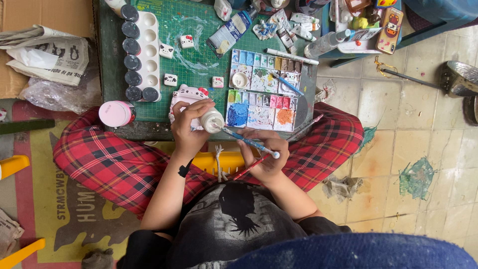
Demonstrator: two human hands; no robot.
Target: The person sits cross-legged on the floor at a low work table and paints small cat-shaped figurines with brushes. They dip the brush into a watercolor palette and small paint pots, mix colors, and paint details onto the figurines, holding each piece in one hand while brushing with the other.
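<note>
Head view, left hand (189, 127): wrapped around a small white bottle (212, 121), frame centre
Right hand (266, 152): pinching a blue paintbrush (246, 141), tip at the bottle; probably a red brush too
Palette (264, 92): just above, on green mat (199, 65)

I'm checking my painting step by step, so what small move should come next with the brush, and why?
Probably ease the blue-handled paintbrush tip the last bit onto the small white ceramic figure. The left hand grips that figure over the green cutting mat's near edge, and the right hand aims the brush tip right beside it, seemingly almost touching.
</note>
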